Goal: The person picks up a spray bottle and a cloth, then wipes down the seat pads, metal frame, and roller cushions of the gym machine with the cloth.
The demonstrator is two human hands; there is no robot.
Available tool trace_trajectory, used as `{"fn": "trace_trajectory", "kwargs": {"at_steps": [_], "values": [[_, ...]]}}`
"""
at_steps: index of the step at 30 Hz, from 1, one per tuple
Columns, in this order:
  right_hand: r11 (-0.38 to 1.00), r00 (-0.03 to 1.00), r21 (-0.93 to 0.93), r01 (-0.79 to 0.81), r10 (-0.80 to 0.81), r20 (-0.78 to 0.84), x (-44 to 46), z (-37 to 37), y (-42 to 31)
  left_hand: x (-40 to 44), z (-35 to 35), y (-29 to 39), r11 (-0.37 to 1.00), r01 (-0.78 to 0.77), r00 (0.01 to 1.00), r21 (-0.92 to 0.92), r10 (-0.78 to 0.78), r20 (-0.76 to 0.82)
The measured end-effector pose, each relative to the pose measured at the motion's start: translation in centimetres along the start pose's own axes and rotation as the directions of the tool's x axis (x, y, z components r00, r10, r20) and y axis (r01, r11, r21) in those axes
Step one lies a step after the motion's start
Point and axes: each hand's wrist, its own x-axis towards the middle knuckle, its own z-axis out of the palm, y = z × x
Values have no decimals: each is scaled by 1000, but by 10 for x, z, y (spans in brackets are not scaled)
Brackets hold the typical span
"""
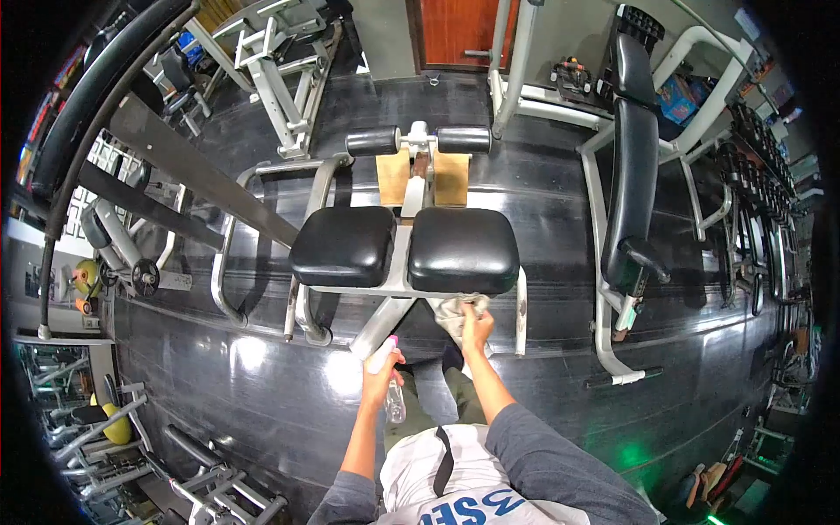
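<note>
My left hand [381, 371] is closed around a clear spray bottle [395, 404] with a pink nozzle, held low in front of my body. A pale, crumpled cloth [451, 317] is bunched in my right hand [478, 327]. The cloth is at the near edge of the right black pad [464, 250] of a gym bench; whether it presses on the pad I cannot tell. Beside that pad is a matching left black pad [343, 247]. Beyond both, two black foam rollers [374, 141] sit on the grey frame.
To the right stands a tall padded bench [632, 184], with a dumbbell rack [759, 188] farther right. A slanted metal bar [201, 166] crosses on the left. More machines [284, 79] and a reddish door [461, 33] are at the back. Frame legs [381, 325] spread across the dark floor.
</note>
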Motion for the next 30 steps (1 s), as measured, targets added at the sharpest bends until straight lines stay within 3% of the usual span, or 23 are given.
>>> {"fn": "trace_trajectory", "kwargs": {"at_steps": [2, 4, 6, 8, 12, 15, 20, 22, 24, 27, 28, 30], "values": [[991, 988, 130, -20, 39, -150, 16, -8, 23, 3, 4, 2, 1000, -15, 1000, 22, 14, 25], [990, 982, 143, -1, 28, -187, 14, -8, 16, 6, 8, 2, 999, -30, 999, 46, 29, 31], [988, 981, 117, -98, 115, -153, 3, 4, 11, 9, 10, -3, 999, -12, 999, 43, 11, 42], [999, 999, -7, 41, -41, 29, -5, 20, 21, 11, 13, -2, 999, 5, 998, 42, -7, 56], [995, 999, -97, -35, 32, -35, -9, 35, 16, 10, 20, 0, 998, -2, 997, 67, -3, 82], [998, 986, 25, -64, 68, -152, 4, 20, 26, 8, 16, 1, 995, -11, 997, 102, 3, 79], [999, 983, -29, 14, -20, -182, 12, -13, -2, 5, 15, 4, 997, -29, 995, 74, 21, 102], [994, 933, 89, -59, 86, -349, 10, -10, -3, 4, 18, 1, 996, -33, 996, 78, 26, 86], [992, 934, 115, -45, 83, -349, 14, -7, 0, 4, 17, 1, 996, -36, 998, 84, 31, 63], [999, 926, 27, -28, 36, -375, 13, 1, 8, 3, 18, -1, 997, -32, 996, 66, 26, 89], [993, 949, -39, -114, 97, -301, 9, 2, 10, 5, 18, -3, 997, -23, 996, 78, 16, 92], [990, 961, -104, -98, 67, -270, 3, 10, 10, 7, 21, -3, 996, -17, 995, 92, 8, 102]]}}
